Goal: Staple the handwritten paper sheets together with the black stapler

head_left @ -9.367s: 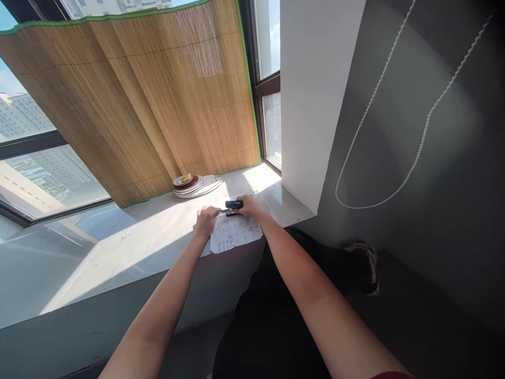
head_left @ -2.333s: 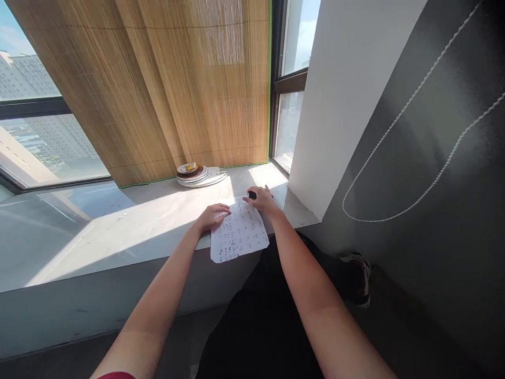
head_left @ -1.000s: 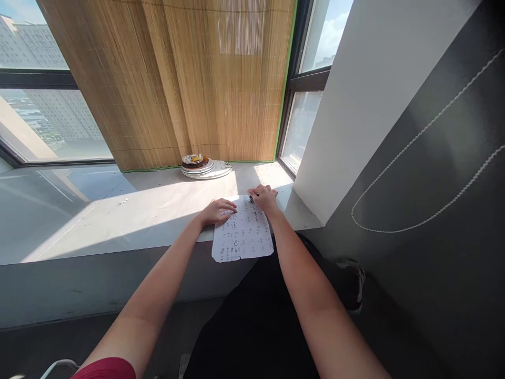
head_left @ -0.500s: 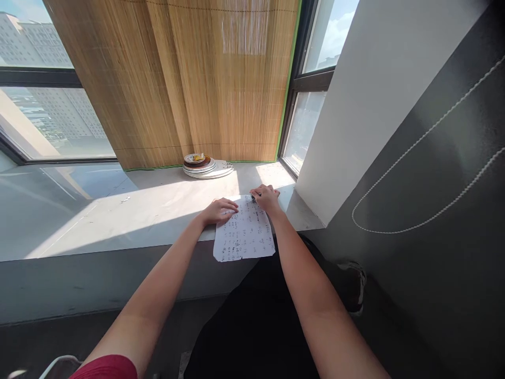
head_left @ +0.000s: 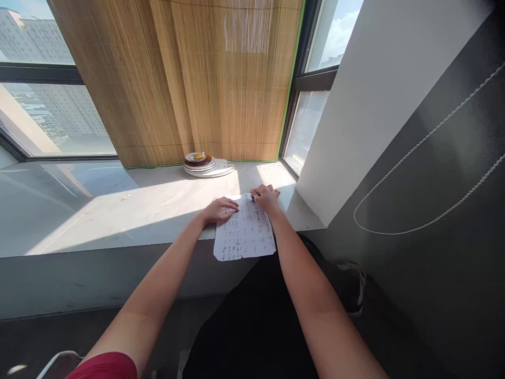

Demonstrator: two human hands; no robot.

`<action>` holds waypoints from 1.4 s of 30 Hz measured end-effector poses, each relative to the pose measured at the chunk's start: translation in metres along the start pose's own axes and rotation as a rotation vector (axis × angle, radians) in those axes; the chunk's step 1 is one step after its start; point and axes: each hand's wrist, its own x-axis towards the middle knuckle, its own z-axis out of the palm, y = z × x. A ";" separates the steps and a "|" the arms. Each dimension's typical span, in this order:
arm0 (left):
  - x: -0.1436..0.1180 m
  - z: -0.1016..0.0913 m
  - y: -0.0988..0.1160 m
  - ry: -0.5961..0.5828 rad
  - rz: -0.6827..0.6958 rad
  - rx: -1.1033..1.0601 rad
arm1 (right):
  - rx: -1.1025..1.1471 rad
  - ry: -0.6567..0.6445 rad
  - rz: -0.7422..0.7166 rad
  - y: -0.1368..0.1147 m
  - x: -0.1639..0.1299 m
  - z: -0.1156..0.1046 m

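Observation:
A sheet of white paper (head_left: 246, 234) covered in rows of handwriting lies on the window ledge, its near end jutting past the front edge. My left hand (head_left: 221, 210) rests flat on the paper's upper left side, fingers stretched out and slightly apart. At the paper's top right, my right hand (head_left: 266, 198) is closed, knuckles up. Its fingers grip a small dark object (head_left: 253, 198) that peeks out by the thumb, against the paper. Most of that object is hidden, so its kind is unclear.
A stack of plates (head_left: 201, 164) stands at the back of the pale ledge (head_left: 158, 202), before a bamboo blind (head_left: 189, 84). A wall juts out at right, where a white beaded cord (head_left: 386, 232) hangs. My dark-clad leg and a shoe (head_left: 357, 284) are below the ledge.
Both hands keep almost the same place on the paper. The camera's view has shifted very slightly.

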 end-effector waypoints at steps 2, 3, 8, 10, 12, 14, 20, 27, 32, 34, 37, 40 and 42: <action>0.000 0.000 -0.001 -0.003 -0.003 0.000 | -0.020 -0.005 0.005 -0.002 -0.001 -0.001; 0.000 0.001 -0.001 -0.004 -0.006 -0.001 | -0.033 -0.005 0.007 -0.003 -0.001 -0.001; -0.001 0.001 -0.002 0.004 -0.026 -0.004 | -0.055 -0.019 0.013 -0.006 -0.002 -0.003; -0.001 0.001 -0.001 0.008 -0.033 -0.010 | -0.049 -0.022 0.020 -0.007 -0.002 -0.003; -0.001 0.001 0.000 0.013 -0.036 -0.011 | -0.050 -0.021 0.024 -0.007 -0.002 -0.003; -0.001 0.001 0.000 0.014 -0.038 -0.015 | -0.050 -0.016 0.023 -0.008 -0.003 -0.003; -0.001 0.000 0.002 -0.010 -0.064 -0.040 | -0.006 -0.005 0.038 -0.008 -0.003 -0.004; -0.001 0.001 0.001 -0.017 -0.060 -0.053 | -0.014 0.003 0.029 -0.006 -0.003 -0.002; -0.001 0.001 0.001 -0.012 -0.060 -0.048 | 0.016 0.003 0.019 -0.005 -0.002 -0.001; -0.001 0.001 0.002 -0.014 -0.061 -0.050 | 0.015 0.000 0.021 -0.006 -0.002 -0.001; -0.001 0.001 0.003 -0.013 -0.070 -0.057 | 0.002 -0.002 0.018 -0.006 -0.003 -0.002; -0.001 0.001 0.004 -0.012 -0.071 -0.053 | -0.007 -0.001 0.014 -0.007 -0.003 -0.002; -0.001 0.001 0.004 -0.010 -0.068 -0.046 | -0.012 -0.005 0.014 -0.007 -0.004 -0.002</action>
